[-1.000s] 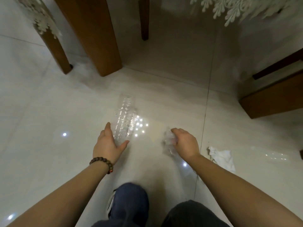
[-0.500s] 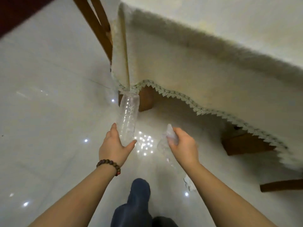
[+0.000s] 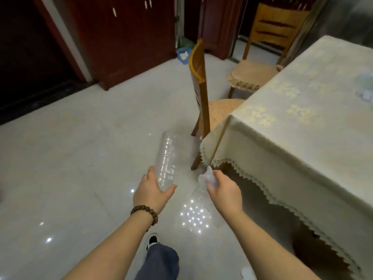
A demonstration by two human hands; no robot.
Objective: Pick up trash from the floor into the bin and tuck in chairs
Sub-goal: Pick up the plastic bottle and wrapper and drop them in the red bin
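Observation:
My left hand (image 3: 151, 191) grips a clear plastic bottle (image 3: 168, 158) by its lower end, and the bottle points up and away from me. My right hand (image 3: 223, 189) holds a crumpled clear plastic bottle (image 3: 204, 185) that hangs partly below the fingers. Ahead, a wooden chair (image 3: 200, 93) with a cushioned seat stands beside the table corner, its seat partly under the tablecloth. A second wooden chair (image 3: 262, 49) stands pulled out at the table's far side. A small blue bin (image 3: 183, 54) with white scraps inside sits on the floor by the dark red cabinet.
The table (image 3: 302, 110), under a pale lace-edged cloth, fills the right side. Dark red cabinets (image 3: 125, 37) and a dark doorway (image 3: 26, 57) line the far wall. A white scrap (image 3: 247, 272) lies on the glossy tiles near my feet. My leg and shoe (image 3: 155, 251) show below.
The view has risen from the floor under the table to the room ahead. Both hands have lifted their bottles off the floor and kept hold of them.

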